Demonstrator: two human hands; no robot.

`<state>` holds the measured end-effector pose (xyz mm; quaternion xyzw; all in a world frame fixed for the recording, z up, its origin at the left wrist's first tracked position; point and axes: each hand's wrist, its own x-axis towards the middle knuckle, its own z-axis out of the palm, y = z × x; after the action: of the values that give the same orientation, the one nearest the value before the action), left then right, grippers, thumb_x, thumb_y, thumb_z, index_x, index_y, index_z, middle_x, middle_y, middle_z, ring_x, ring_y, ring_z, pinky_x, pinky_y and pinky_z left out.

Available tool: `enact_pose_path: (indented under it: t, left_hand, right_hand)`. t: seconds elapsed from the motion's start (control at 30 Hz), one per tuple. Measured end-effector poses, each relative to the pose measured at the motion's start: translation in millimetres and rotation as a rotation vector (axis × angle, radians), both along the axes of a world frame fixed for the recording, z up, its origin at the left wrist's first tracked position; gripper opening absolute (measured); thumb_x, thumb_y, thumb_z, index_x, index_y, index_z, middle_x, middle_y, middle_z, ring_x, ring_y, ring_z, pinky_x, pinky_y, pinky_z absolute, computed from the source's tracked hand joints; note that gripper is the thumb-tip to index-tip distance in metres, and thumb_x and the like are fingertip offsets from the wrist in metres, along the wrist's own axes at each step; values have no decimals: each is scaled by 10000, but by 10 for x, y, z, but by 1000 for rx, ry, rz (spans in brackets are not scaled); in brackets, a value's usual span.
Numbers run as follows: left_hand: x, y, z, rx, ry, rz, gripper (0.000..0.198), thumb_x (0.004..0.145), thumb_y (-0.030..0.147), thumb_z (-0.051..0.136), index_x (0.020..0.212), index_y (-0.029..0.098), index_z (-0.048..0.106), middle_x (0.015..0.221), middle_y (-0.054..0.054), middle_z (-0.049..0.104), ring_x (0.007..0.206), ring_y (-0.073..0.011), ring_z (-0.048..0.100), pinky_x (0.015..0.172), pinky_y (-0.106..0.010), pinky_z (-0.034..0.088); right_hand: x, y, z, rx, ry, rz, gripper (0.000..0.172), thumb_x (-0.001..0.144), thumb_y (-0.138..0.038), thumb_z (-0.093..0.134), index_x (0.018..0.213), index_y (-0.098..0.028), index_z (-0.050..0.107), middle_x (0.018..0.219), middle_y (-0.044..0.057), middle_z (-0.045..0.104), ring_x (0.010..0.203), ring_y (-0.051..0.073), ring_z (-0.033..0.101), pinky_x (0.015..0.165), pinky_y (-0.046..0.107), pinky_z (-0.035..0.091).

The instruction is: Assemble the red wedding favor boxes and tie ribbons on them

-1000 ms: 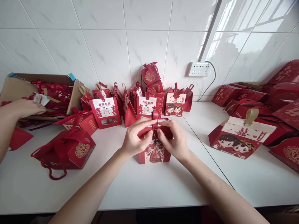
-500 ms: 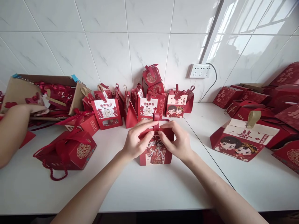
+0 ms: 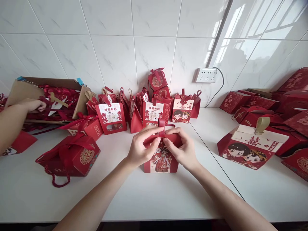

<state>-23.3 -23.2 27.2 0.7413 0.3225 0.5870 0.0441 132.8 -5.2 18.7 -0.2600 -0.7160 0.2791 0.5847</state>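
Note:
A red gift box (image 3: 162, 162) with a figure in ornate robes on its front stands upright on the table before me. From its top rises a looped dark red strap (image 3: 161, 125). At the left of this strap, my left hand (image 3: 143, 146) is closed in a pinch, thumb on the front and fingers at the strap. My right hand (image 3: 182, 146) grips the top edge from the other side, its thumb pressed near the strap's base. A thin loop shows behind the right fingers. The fingertips partly hide how the strap joins the box.
Another person's hand (image 3: 36, 104) is over a cardboard box (image 3: 79, 104) of red ribbons. Finished-looking red boxes (image 3: 112, 128) line the wall. A ribboned box (image 3: 77, 157) lies left; a cartoon-couple box (image 3: 250, 150) and a pile (image 3: 258, 115) stand right. A power strip (image 3: 206, 75) hangs above.
My hands stay at the top of the gift box with little movement. The other person's hand has lifted over the ribbons in the cardboard box. The view has shifted slightly.

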Motion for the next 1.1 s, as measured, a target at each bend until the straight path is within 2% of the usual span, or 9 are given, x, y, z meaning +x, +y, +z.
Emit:
enact_pose_path:
  t: [0.13,0.3,0.4,0.63,0.73,0.93,1.1]
  left_hand:
    - [21,-11,5,-36,-33,-6,249,811,122,575,1027,194,675,1003,-41,707,936,-148,667,825,-239,563]
    - [25,-19,-4,-136,-82,-30,238,817,151,573,1041,189,644,991,-38,699,913,-146,671,769,-222,565]
    - [29,-13,-35,-147,-90,-26,244,815,165,580,1054,191,618,1012,-43,688,933,-152,661,795,-235,553]
    - [107,-32,-123,-130,-284,22,313,736,170,647,1000,203,482,783,12,639,746,-116,640,699,-220,532]
    - [113,-53,-121,-220,-287,61,253,730,201,653,947,192,523,780,2,645,754,-121,645,699,-219,532]
    - [76,-34,-59,-356,-290,28,163,713,254,662,842,174,602,787,-18,681,734,-133,661,670,-214,538]
    - [69,-24,-9,-383,-235,21,79,737,250,624,743,171,628,729,-5,689,680,-120,648,631,-190,523]
  right_hand:
    - [2,-7,27,-113,44,29,75,791,-246,627,810,-208,566,749,-8,626,642,128,585,589,242,496]
    - [17,10,40,-204,56,97,105,784,-258,635,795,-202,547,717,-17,595,577,106,538,528,221,460]
    - [25,15,38,-229,51,122,119,787,-269,635,787,-201,538,715,-14,596,573,104,528,526,221,454]
    - [35,4,64,-222,49,144,129,773,-270,646,776,-203,536,721,-3,617,603,121,557,551,234,474]
    - [37,5,76,-234,47,142,133,770,-269,644,764,-201,530,710,-5,611,582,115,545,530,228,462]
    - [47,21,77,-253,44,153,135,769,-268,631,751,-203,514,688,-15,595,537,102,507,491,221,430]
    - [50,17,73,-208,30,128,93,772,-243,600,755,-206,516,675,-23,568,541,101,493,492,219,424]
